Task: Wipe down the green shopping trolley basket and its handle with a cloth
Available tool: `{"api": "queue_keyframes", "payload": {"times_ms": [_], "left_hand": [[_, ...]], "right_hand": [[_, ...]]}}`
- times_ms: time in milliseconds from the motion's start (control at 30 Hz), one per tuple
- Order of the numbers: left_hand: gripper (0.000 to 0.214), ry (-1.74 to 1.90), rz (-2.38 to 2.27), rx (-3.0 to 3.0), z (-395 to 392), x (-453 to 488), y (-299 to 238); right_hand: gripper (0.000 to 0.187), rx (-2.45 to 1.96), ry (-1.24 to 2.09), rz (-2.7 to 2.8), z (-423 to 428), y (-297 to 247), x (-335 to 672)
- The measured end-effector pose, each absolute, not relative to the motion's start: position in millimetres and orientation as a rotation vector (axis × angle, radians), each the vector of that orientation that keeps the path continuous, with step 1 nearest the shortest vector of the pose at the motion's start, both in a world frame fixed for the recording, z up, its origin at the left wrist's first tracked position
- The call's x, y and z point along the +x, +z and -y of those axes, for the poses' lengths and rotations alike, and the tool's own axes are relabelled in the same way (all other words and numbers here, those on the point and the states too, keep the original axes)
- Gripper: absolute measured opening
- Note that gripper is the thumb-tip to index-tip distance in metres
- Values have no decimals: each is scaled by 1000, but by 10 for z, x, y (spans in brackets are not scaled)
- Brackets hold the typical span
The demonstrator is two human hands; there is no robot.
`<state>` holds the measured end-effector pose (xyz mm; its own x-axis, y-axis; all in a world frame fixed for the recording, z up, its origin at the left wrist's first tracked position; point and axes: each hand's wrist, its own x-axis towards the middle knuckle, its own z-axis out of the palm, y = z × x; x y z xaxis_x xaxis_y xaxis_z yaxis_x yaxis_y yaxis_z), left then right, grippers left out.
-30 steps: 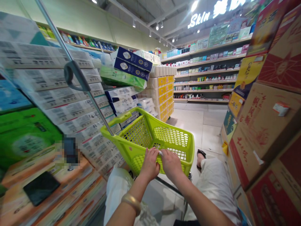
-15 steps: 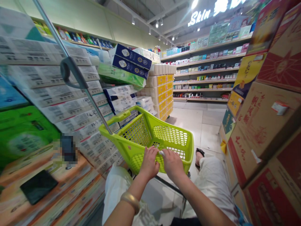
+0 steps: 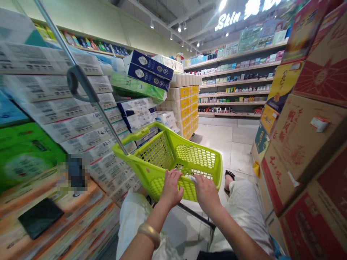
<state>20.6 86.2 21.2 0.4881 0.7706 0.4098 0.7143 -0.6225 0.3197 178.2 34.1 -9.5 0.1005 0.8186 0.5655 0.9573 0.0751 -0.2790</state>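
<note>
A lime-green shopping cart basket (image 3: 199, 153) with perforated walls stands tilted before my knees. My left hand (image 3: 172, 188), with a gold bangle (image 3: 149, 234) on its forearm, has its fingers curled over the near rim. A little to the right, my right hand (image 3: 207, 191) is closed at the same rim. A small white piece (image 3: 193, 179), perhaps tissue or cloth, shows at its fingertips against the green plastic. Only an edge of it is visible.
Stacked tissue packs (image 3: 78, 97) rise on the left, behind the cart's metal pole (image 3: 110, 128). A dark flat tablet-like object (image 3: 40, 217) lies on orange packs. Cardboard boxes (image 3: 306, 130) line the right. Stocked shelves (image 3: 235, 81) stand beyond the tiled floor (image 3: 217, 139).
My right hand has slid right along the rim with the white piece, widening the gap from my left hand. The left hand stays almost where it was.
</note>
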Motion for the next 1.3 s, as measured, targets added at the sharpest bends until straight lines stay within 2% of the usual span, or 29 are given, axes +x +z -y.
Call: {"api": "queue_keyframes", "payload": {"times_ms": [200, 533, 767, 1067, 1200, 1300], "left_hand": [[46, 783, -1286, 2623, -853, 170, 228], [44, 777, -1230, 2641, -959, 280, 191], [49, 746, -1150, 2652, -1041, 393, 193], [29, 670, -1213, 2696, -1238, 319, 266], [40, 657, -1403, 2700, -1222, 270, 276], [58, 654, -1307, 2748, -1040, 283, 226]], "right_hand": [[17, -1735, -287, 1824, -418, 1, 1656], [24, -1279, -327, 1757, -216, -418, 2489], [23, -1309, -410, 1667, -272, -506, 2558], [27, -1362, -417, 1567, -174, -551, 2182], [34, -1269, -371, 1620, -162, -497, 1951], [34, -1198, -324, 1697, -162, -459, 1837]]}}
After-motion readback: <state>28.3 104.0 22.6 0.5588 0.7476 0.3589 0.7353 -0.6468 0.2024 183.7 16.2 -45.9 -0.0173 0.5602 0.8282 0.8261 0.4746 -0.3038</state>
